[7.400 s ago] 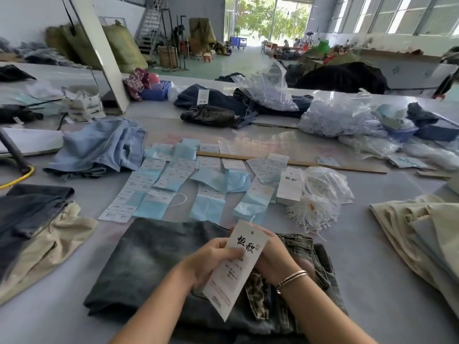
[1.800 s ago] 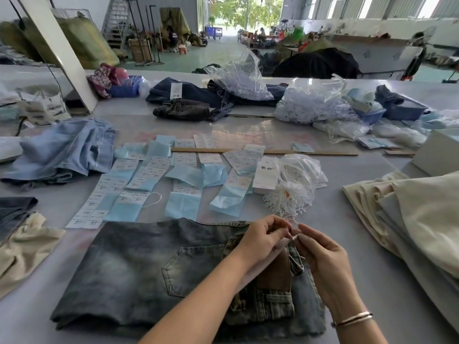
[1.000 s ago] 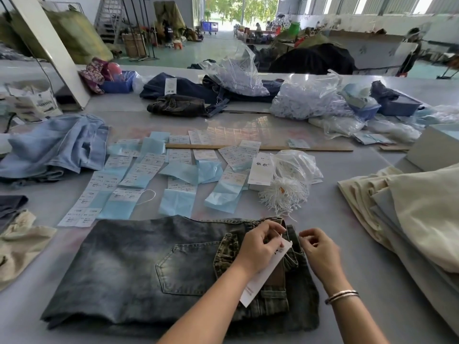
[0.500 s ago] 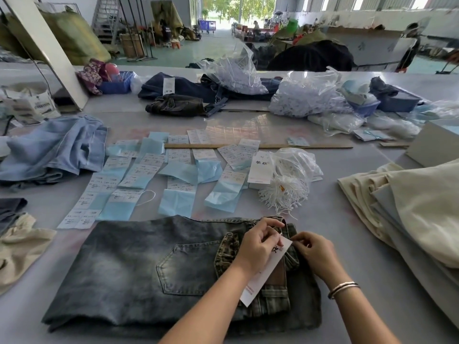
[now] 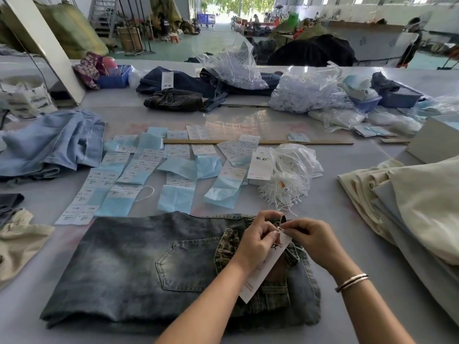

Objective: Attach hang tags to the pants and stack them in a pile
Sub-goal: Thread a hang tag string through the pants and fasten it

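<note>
Folded grey-washed jeans [image 5: 139, 266] lie on the table right in front of me, waistband to the right. A long white hang tag [image 5: 267, 269] lies across the waistband. My left hand [image 5: 257, 240] pinches the tag's top and its white string [image 5: 281, 220] at the waistband. My right hand [image 5: 314, 238] pinches the same string from the right, fingertips almost meeting the left hand's. A bundle of white tag strings [image 5: 283, 189] lies just beyond the jeans, beside a stack of white hang tags [image 5: 259, 163].
Blue and white label strips [image 5: 149, 175] are spread behind the jeans. Light blue pants [image 5: 54, 142] lie at the left, cream pants [image 5: 409, 199] piled at the right, beige cloth [image 5: 17, 244] at the near left. A wooden ruler [image 5: 258, 142] and plastic bags [image 5: 305, 91] lie farther back.
My right hand has moved left to meet the left hand at the tag's top, and both now pinch the string there. The jeans have not shifted.
</note>
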The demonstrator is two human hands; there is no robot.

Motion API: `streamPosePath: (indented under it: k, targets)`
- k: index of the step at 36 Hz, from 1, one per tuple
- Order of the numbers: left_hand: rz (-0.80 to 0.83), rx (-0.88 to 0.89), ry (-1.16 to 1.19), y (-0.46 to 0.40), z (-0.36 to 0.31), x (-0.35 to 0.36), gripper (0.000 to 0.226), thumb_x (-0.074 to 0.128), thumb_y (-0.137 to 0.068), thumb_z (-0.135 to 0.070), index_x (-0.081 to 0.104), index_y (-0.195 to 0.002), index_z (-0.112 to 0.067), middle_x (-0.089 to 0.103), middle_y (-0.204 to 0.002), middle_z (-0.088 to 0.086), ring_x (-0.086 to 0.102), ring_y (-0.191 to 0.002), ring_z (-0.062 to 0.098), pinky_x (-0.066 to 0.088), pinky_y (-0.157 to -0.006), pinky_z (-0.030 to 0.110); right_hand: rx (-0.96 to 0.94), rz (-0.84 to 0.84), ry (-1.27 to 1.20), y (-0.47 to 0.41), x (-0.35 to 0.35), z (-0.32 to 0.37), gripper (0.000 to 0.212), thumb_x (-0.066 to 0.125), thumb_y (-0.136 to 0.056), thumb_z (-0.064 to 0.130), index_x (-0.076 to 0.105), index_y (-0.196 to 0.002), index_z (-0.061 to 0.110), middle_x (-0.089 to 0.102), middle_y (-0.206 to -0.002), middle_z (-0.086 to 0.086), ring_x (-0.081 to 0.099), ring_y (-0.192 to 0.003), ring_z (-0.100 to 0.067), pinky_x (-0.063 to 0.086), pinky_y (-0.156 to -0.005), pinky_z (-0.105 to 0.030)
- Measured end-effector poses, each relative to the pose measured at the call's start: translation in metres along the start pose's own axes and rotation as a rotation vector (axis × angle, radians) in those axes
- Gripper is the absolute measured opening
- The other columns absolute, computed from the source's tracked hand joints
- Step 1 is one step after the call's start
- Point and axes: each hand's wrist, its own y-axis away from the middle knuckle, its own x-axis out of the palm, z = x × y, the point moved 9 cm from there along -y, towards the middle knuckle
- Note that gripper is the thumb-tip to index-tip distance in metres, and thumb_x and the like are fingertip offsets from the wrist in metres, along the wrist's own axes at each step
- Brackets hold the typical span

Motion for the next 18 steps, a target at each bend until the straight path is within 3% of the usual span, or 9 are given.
streamPosePath:
  k: [6,9,18]
  targets:
    - [-0.006,-0.011,0.005,0.0009,0.0008,-0.0014,0.037,0.049,-0.094,0.0,0.052,-0.115,-0.031,0.06,-0.066,-0.009,0.049,-0.065,0.02,0.04,-0.063,0.032,-0.056,0.005,0.022,0.0027,0.0004,0.0069,0.025,0.07,-0.082,0.001,0.074,-0.083,0.026,0.071,-0.081,0.009,0.064,-0.075,0.0,0.049,-0.069,-0.013]
    - [-0.001,-0.014,0.007,0.0008,0.0001,-0.001,0.038,0.049,-0.094,-0.001,0.052,-0.114,-0.034,0.06,-0.066,-0.009,0.05,-0.067,0.023,0.04,-0.065,0.036,-0.061,0.013,0.028,0.0028,0.0002,0.0079,0.02,0.07,-0.082,0.001,0.077,-0.086,0.019,0.072,-0.084,0.005,0.066,-0.078,-0.01,0.052,-0.073,-0.022]
    - [-0.002,-0.031,-0.013,0.0009,0.0015,-0.0015,0.039,0.05,-0.094,0.0,0.052,-0.112,-0.034,0.06,-0.065,-0.01,0.051,-0.069,0.023,0.042,-0.068,0.038,-0.069,0.018,0.046,0.0015,0.0001,0.0082,0.017,0.071,-0.081,0.002,0.077,-0.086,0.017,0.072,-0.085,0.002,0.067,-0.078,-0.014,0.052,-0.073,-0.024]
